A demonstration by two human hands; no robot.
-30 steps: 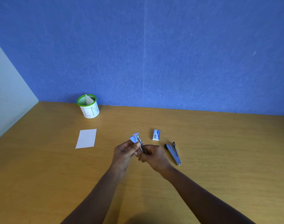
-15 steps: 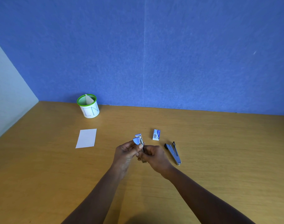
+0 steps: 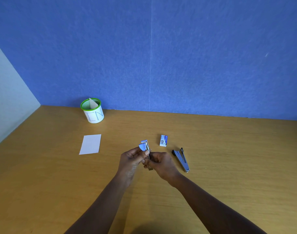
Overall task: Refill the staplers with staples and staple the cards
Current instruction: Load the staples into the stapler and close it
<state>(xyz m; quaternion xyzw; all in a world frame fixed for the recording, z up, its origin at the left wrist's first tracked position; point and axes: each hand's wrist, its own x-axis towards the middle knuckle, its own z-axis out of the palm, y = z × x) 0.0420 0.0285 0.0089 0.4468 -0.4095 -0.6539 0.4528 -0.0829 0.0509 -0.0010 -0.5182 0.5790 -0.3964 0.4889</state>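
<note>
Card [image 3: 90,144], white, lies flat on the desk [image 3: 43,174] at the left, well apart from my hands. Behind it stands a green-rimmed cup [image 3: 93,115] with a sheet [image 3: 93,104] poking out of its mouth.

Centre: my left hand [image 3: 130,160] pinches the blue-capped upper part of the blue stapler [image 3: 146,146] between thumb and fingertips. The stapler is held clear of the desk, between both hands, its head pointing away from me. My right hand [image 3: 162,163] is curled round the lower metal body and steadies it from the other side. Both grips are narrow and closed on this one tool.

Right of centre: a small box of staples [image 3: 163,140] rests on the desk just beyond my right hand. Further right lies the second stapler [image 3: 181,160], hinged open and untouched.

Step in hand, as I judge it: refilling the first stapler. The upper part appears lifted off the channel, but I cannot tell whether a strip of staples is already seated; the parts are too small.

Next move, as I judge it: if the channel is bare, my left hand must let go and fetch a strip from the box while my right keeps the body level. If it is loaded, the top needs pressing shut, squarely, so that nothing jams. The card has yet to be stapled.
</note>
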